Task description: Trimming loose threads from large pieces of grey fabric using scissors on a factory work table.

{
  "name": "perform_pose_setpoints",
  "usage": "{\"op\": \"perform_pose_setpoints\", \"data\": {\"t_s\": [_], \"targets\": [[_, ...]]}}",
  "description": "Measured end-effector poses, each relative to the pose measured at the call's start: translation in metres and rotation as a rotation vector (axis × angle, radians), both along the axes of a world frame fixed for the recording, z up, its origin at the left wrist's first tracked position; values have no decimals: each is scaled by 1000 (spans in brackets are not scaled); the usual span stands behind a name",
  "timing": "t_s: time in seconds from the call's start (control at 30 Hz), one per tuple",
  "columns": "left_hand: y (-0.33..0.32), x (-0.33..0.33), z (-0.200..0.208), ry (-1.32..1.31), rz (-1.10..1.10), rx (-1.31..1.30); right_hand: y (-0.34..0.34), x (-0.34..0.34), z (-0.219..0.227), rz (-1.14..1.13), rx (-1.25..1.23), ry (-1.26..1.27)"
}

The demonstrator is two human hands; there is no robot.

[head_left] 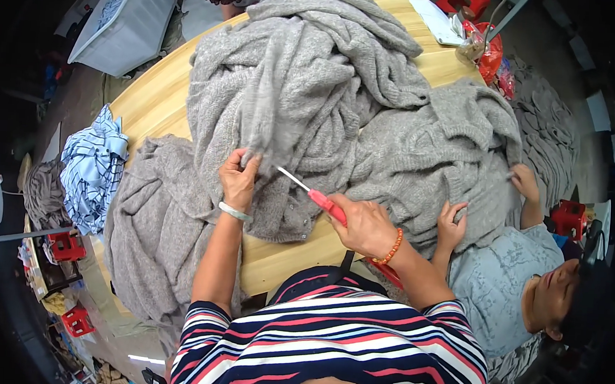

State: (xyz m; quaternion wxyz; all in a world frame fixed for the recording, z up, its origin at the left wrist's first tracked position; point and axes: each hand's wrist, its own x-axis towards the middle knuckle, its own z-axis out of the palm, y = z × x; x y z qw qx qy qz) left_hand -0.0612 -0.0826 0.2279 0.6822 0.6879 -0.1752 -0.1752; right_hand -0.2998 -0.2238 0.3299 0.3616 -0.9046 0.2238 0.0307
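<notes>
A raised fold of grey knit garment (262,112), blurred by motion, is pinched between the thumb and fingers of my left hand (238,179). My right hand (365,227) is wrapped around a red-handled tool (328,206) with a thin, straight metal shaft. The shaft's tip points up and left, close to the cloth by my left fingers; whether it touches cannot be made out. Below it, a garment edge with small buttons (303,227) lies on the wooden table (261,265).
More grey knitwear (153,232) drapes over the table's left edge beside blue checked cloth (94,168). At right, a co-worker's hands (451,225) handle another grey knit garment (429,154). A white bin (124,22) stands beyond; papers (438,20) lie at the far right edge.
</notes>
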Motion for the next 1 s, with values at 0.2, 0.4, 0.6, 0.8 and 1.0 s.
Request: {"op": "perform_pose_setpoints", "data": {"t_s": [0.2,0.4,0.6,0.8,1.0], "targets": [[21,8,15,-193,-284,151,-15,4,-4,-48,-4,-35],[-39,17,57,-228,-383,339,-11,2,-9,-146,-37,-169],[-112,53,-2,-52,-104,-95,1,0,1,-202,-40,-85],[-101,36,-21,-113,-241,13,-10,2,20,-292,-113,49],[-98,35,-31,-108,-297,-2,-18,8,14,-210,-213,59]]}}
